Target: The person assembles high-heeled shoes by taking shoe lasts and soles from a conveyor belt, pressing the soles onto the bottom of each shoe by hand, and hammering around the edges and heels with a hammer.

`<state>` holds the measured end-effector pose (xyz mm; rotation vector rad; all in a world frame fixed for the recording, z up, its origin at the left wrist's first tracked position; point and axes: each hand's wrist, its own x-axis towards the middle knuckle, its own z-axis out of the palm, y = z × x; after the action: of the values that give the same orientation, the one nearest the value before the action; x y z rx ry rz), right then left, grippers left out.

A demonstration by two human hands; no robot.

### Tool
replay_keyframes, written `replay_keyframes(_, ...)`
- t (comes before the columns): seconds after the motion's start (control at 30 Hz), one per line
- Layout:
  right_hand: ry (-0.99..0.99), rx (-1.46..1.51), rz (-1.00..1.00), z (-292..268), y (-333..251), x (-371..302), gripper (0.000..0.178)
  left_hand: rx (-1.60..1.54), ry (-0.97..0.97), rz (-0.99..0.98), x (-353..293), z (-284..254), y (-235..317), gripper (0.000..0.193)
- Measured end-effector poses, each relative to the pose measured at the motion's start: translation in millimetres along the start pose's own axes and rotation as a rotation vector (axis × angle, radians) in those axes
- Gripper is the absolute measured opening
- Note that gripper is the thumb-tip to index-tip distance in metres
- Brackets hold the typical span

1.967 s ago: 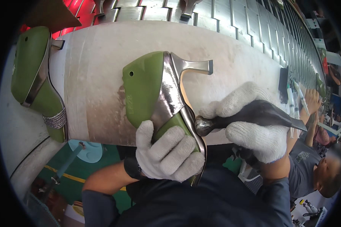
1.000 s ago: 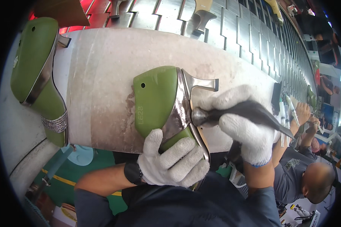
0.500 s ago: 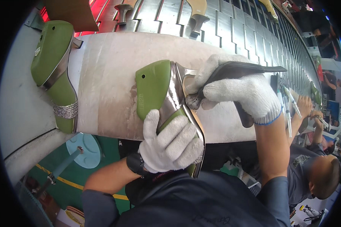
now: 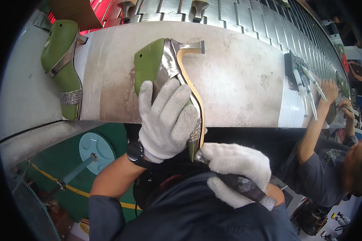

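Note:
A silver high-heeled sandal (image 4: 169,60) is fitted on a green shoe last (image 4: 149,61), lying on its side with its heel pointing away to the right. My left hand (image 4: 165,116), in a white knit glove, wraps around the middle of it. Across the toe part runs a glittery strap. Near the toe end, at the bench's front edge, my gloved right hand (image 4: 243,168) is closed around a dark-handled tool (image 4: 245,188) that resembles pincers. Its metal tip meets the toe end; the exact contact is hidden by my fingers.
Another silver sandal on a green last (image 4: 62,52) lies at the far left. Behind the worn bench top (image 4: 237,80) runs a metal slat conveyor (image 4: 225,14) with shoe heels at its edge. Several syringes (image 4: 305,90) lie at the right, near a co-worker's hands (image 4: 330,91).
My right hand has moved from beside the heel down to the toe end, tool still in it. The sandal has shifted slightly away and turned more upright under my left hand.

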<state>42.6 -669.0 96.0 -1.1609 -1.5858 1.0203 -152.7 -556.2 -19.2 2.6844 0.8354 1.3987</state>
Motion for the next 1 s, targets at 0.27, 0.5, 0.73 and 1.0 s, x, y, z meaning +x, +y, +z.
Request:
replay_keyframes(0.27,0.254,0.389,0.125,-21,-17,-10,0.036,0.078,-0.152,0.031,5,-11,-2,0.077)
replay_keyframes(0.5,0.193,0.352,0.305,-17,11,65,0.021,-0.018,0.095,-0.019,13,-2,2,0.064)
replay_keyframes(0.73,0.156,-1.037,-0.184,-55,48,83,0.041,-0.182,0.266,-0.174,5,-35,-11,0.092)
replay_keyframes(1.0,0.207,1.01,0.47,-5,41,41,0.079,-1.797,0.689,-1.031,33,-80,-46,0.091)
